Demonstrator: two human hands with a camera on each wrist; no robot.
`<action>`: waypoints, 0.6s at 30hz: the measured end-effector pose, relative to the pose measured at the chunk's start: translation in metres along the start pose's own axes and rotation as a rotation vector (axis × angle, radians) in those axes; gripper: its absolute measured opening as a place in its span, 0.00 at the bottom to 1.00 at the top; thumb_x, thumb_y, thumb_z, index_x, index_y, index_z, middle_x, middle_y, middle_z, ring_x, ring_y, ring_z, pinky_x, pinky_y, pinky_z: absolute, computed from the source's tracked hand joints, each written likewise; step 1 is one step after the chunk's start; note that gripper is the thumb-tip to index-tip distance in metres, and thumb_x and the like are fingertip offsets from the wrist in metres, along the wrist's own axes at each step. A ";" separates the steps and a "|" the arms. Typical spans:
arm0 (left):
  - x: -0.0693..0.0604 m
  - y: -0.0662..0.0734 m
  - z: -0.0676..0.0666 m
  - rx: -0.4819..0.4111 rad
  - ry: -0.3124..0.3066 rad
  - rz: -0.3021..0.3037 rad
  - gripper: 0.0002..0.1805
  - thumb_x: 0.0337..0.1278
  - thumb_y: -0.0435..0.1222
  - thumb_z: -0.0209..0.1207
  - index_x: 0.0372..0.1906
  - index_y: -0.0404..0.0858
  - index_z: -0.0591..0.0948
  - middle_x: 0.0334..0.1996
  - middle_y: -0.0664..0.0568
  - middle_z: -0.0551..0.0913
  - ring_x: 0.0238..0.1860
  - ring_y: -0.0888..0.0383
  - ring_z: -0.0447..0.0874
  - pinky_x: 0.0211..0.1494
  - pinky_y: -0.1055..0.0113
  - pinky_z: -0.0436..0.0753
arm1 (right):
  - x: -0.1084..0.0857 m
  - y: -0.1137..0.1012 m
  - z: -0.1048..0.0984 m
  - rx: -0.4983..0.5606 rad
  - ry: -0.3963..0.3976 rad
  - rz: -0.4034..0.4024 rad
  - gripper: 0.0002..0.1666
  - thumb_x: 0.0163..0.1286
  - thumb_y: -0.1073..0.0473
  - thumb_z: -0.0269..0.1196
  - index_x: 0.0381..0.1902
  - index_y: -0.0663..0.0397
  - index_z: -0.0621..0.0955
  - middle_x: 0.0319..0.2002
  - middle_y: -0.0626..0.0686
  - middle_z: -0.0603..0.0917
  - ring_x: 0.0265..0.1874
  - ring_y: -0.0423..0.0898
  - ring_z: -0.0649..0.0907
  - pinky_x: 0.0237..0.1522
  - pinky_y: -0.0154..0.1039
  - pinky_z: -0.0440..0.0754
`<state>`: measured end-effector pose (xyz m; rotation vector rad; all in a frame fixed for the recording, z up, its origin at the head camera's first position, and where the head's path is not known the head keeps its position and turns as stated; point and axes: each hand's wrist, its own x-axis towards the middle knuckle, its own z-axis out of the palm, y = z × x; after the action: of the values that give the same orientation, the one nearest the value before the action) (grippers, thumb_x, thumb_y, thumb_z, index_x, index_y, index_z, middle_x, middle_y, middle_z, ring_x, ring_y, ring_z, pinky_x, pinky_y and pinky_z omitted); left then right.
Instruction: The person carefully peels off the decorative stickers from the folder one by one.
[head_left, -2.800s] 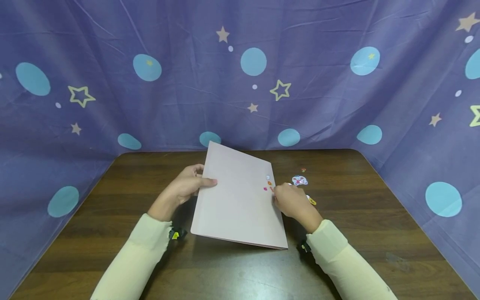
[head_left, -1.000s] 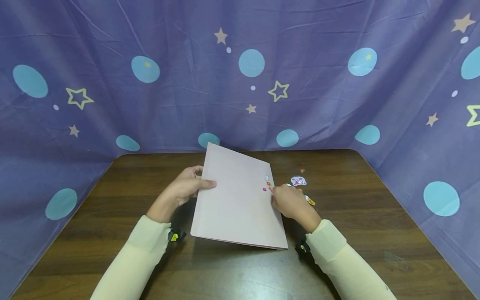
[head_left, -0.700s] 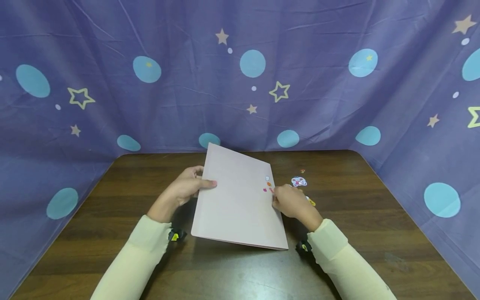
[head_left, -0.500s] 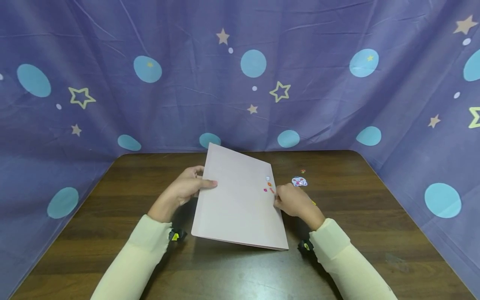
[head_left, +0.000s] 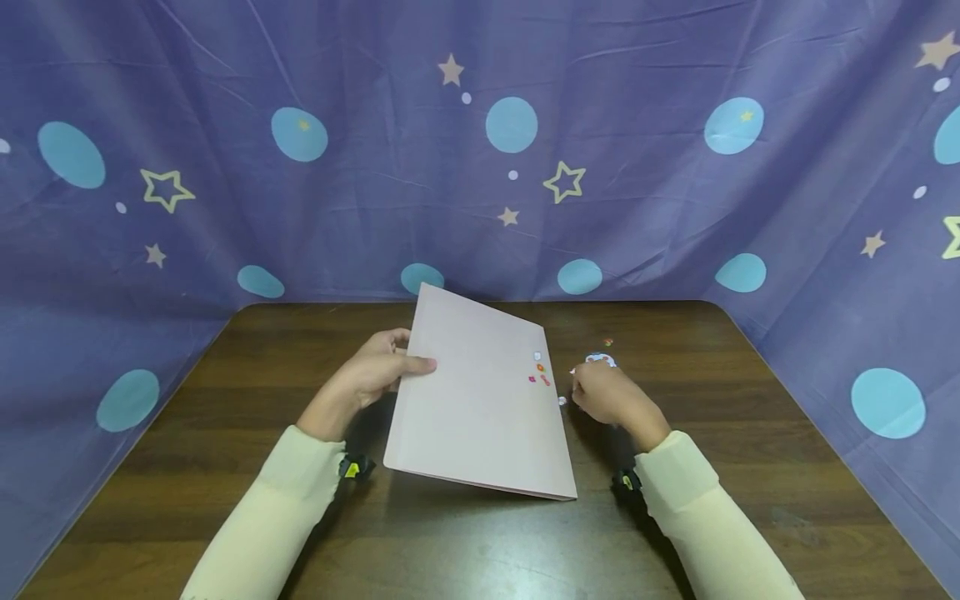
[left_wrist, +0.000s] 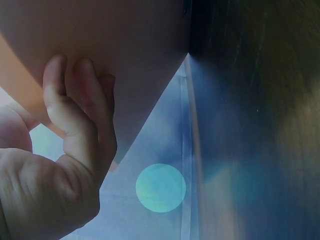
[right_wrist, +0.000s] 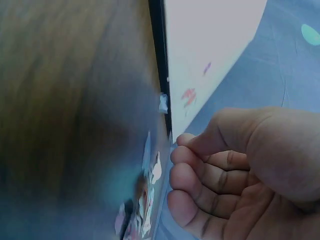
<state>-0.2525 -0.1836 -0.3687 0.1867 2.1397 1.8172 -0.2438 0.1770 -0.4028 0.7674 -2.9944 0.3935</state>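
My left hand (head_left: 363, 379) grips the left side of a pale, blank-looking folder (head_left: 480, 400), thumb on its front and fingers behind. The folder tilts, its left side raised and its right edge low near the table. Near that right edge it bears several small stickers, among them an orange flower sticker (head_left: 540, 367) and a pink sticker (head_left: 532, 379). My right hand (head_left: 615, 398) is just right of the folder, apart from it, fingers curled with the thumb against them; nothing shows in its grasp. A small white sticker (right_wrist: 163, 103) lies beside the folder's lower edge.
Past my right hand, a white-and-blue sticker (head_left: 601, 359) lies partly hidden on the wooden table (head_left: 750, 467), with a tiny red-green one (head_left: 608, 342) behind it. A purple curtain (head_left: 480, 192) with stars hangs at the table's back.
My right hand has drawn back from the folder's edge to the right, over the loose stickers. The small white sticker beside that edge now shows. My left hand and the folder stay put.
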 end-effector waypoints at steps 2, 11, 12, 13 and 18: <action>0.000 0.001 0.000 0.000 -0.005 0.001 0.32 0.61 0.27 0.64 0.67 0.24 0.63 0.42 0.40 0.88 0.37 0.51 0.90 0.39 0.55 0.89 | 0.000 0.002 -0.003 0.003 -0.016 0.028 0.22 0.64 0.72 0.58 0.11 0.51 0.71 0.17 0.48 0.69 0.21 0.44 0.71 0.24 0.39 0.72; -0.003 0.004 -0.002 0.002 0.005 0.002 0.30 0.61 0.27 0.64 0.64 0.25 0.64 0.39 0.42 0.88 0.35 0.52 0.90 0.37 0.58 0.89 | 0.003 0.007 -0.008 0.071 0.004 0.073 0.12 0.69 0.68 0.60 0.23 0.55 0.79 0.24 0.49 0.76 0.24 0.46 0.75 0.27 0.44 0.75; -0.003 0.004 -0.002 0.002 0.008 0.002 0.30 0.61 0.27 0.64 0.64 0.25 0.65 0.38 0.43 0.88 0.34 0.52 0.90 0.36 0.59 0.89 | 0.003 0.006 -0.007 0.071 0.015 0.069 0.12 0.69 0.68 0.60 0.24 0.55 0.79 0.24 0.49 0.77 0.25 0.45 0.76 0.28 0.45 0.76; -0.003 0.003 -0.002 0.002 0.007 0.003 0.30 0.61 0.27 0.64 0.64 0.25 0.65 0.38 0.43 0.88 0.34 0.52 0.90 0.36 0.59 0.89 | 0.004 0.005 -0.007 0.073 0.020 0.066 0.11 0.70 0.67 0.61 0.25 0.55 0.80 0.25 0.49 0.78 0.26 0.45 0.77 0.30 0.45 0.78; -0.002 0.002 -0.003 0.005 -0.009 0.013 0.29 0.61 0.27 0.64 0.63 0.25 0.65 0.39 0.42 0.88 0.35 0.52 0.90 0.37 0.58 0.89 | 0.012 -0.003 -0.002 0.066 0.036 0.028 0.06 0.71 0.65 0.63 0.33 0.56 0.85 0.29 0.48 0.84 0.28 0.42 0.81 0.36 0.45 0.83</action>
<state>-0.2516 -0.1865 -0.3657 0.2101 2.1422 1.8151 -0.2530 0.1696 -0.3990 0.7151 -2.9752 0.5036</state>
